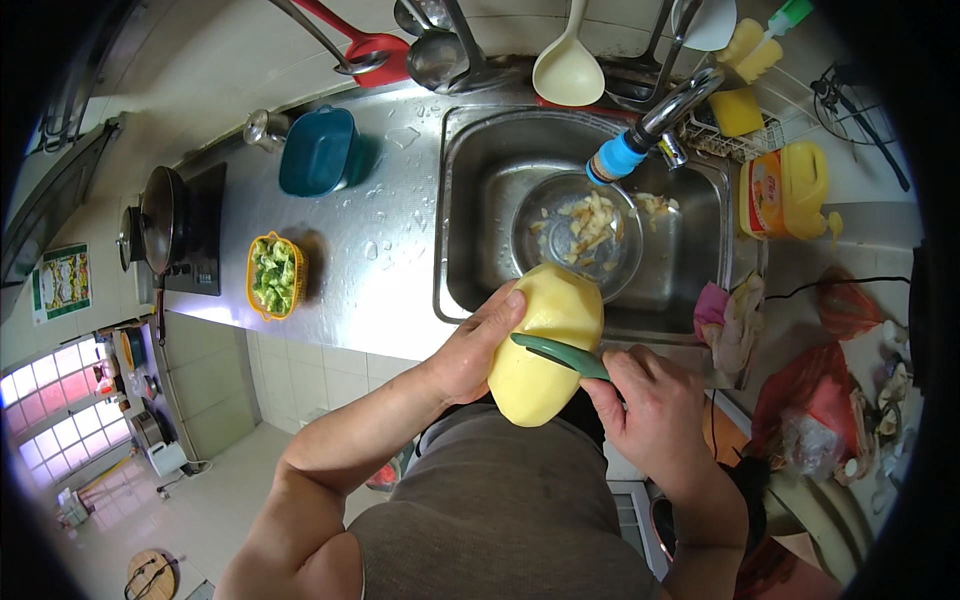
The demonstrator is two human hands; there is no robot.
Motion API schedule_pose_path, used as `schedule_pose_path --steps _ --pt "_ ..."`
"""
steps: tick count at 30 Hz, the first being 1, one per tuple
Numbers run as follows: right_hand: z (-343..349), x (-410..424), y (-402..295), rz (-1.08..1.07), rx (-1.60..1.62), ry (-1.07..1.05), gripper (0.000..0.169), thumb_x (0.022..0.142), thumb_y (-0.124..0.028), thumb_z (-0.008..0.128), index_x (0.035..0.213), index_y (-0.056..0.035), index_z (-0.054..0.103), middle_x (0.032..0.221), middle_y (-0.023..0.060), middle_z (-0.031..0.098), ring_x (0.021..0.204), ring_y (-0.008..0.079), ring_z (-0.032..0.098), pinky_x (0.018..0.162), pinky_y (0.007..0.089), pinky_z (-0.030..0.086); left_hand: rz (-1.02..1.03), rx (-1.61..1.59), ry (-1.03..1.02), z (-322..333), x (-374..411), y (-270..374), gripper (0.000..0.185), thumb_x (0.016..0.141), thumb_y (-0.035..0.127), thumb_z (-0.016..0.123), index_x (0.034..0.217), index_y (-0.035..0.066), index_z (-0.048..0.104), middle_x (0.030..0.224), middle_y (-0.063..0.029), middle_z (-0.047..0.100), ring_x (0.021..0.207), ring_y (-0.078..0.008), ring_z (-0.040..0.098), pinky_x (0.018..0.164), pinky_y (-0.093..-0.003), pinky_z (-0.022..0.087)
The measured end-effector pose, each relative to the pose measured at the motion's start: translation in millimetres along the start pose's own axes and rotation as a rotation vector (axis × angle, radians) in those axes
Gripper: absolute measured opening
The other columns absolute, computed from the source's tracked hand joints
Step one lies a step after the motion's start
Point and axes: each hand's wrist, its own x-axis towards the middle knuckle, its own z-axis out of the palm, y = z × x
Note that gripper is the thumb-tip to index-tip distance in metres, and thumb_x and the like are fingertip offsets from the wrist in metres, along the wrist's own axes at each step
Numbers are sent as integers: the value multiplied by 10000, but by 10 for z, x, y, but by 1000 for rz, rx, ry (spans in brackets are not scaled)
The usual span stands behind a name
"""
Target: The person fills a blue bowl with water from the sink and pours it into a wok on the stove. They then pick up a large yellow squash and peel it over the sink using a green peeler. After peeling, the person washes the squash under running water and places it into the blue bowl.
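A large peeled potato (pixel 553 307), pale yellow and smooth, is held at the near edge of the sink by my left hand (pixel 476 345), which grips its left side. My right hand (pixel 656 401) has its fingers closed around the handle of a green peeler (pixel 562 351). The peeler's head lies across the middle of the potato. Below them in the sink (pixel 480 225) sits a round metal basin (pixel 529 247) with several peel scraps (pixel 592 225) in it. More scraps (pixel 656 204) lie on the sink floor to the right of the basin.
A faucet (pixel 660 120) with a blue nozzle reaches over the sink. On the wet steel counter stand a teal container (pixel 319 152) and a yellow basket (pixel 300 289) of broccoli (pixel 274 276). A frying pan (pixel 163 220) is on the left; a yellow detergent jug (pixel 795 191) stands right of the sink.
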Motion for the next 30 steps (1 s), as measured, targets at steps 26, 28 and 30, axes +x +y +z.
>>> schedule_pose_path --steps 26,28,30 --pt "-283 185 -96 48 264 45 211 875 -182 722 851 -27 580 697 129 586 580 334 594 518 405 447 250 548 -226 -102 -175 207 971 675 191 901 1454 34 342 1320 -100 526 1233 -187 508 1054 -353 416" --pt "-248 313 -42 34 286 52 204 901 -177 696 839 -35 563 661 142 563 559 335 572 510 412 436 203 495 -240 -111 -192 210 990 664 198 908 1456 34 337 1328 -104 522 1242 -197 507 1056 -355 415" --pt "-240 485 70 369 154 3 199 933 -169 658 831 -35 552 636 152 532 536 321 551 499 407 417 303 549 -287 -130 -198 224 1008 651 203 917 1457 32 336 1334 -103 519 1249 -202 506 1059 -359 414"
